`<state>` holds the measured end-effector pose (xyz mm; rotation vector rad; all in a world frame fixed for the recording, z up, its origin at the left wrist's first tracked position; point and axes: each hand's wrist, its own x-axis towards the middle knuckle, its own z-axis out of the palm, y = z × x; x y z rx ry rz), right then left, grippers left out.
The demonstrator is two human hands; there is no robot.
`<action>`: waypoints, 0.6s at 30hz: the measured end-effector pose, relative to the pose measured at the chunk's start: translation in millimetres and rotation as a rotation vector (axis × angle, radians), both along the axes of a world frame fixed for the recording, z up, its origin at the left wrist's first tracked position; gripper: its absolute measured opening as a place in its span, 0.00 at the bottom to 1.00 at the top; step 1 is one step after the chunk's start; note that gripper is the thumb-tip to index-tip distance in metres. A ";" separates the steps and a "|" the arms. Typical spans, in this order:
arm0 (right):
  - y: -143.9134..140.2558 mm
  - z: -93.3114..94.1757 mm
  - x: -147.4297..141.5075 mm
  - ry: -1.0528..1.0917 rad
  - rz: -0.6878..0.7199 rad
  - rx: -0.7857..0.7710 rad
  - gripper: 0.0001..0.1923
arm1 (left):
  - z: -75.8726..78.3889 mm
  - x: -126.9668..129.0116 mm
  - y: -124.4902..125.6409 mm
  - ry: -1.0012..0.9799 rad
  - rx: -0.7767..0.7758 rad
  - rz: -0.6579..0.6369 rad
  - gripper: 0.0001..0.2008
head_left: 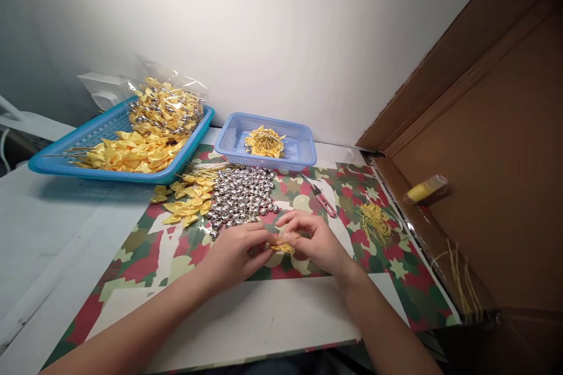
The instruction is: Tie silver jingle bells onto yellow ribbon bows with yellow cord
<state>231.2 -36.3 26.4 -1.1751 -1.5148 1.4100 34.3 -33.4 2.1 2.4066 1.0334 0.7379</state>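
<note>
My left hand (pixel 237 252) and my right hand (pixel 310 237) meet over the patterned sheet (pixel 145 258), both pinching one small yellow ribbon bow (pixel 282 246) between their fingertips. Just beyond my hands lies a heap of silver bells (pixel 241 194). Loose yellow bows (pixel 187 196) lie to its left. Small red-handled snips (pixel 321 199) rest to the right of the bells, close to my right hand.
A large blue tray (pixel 57 155) at the back left holds yellow bows and a clear bag of bows with bells (pixel 165 108). A small blue basket (pixel 303 149) holds yellow pieces. Yellow thread scraps (pixel 375 221) lie right. A cardboard wall (pixel 497 158) with a yellow spool (pixel 424 188) stands right.
</note>
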 end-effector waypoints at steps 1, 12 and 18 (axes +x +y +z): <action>0.0 1.1 1.6 -0.012 0.078 0.013 0.04 | 2.1 -1.5 0.7 -0.001 -0.007 0.003 0.08; -0.7 3.9 4.6 -0.070 0.133 -0.016 0.06 | 10.2 -6.5 1.4 -0.212 0.119 0.350 0.05; 0.1 6.4 7.9 -0.103 0.265 -0.007 0.05 | 16.0 -2.7 -2.5 -0.460 -0.194 0.356 0.04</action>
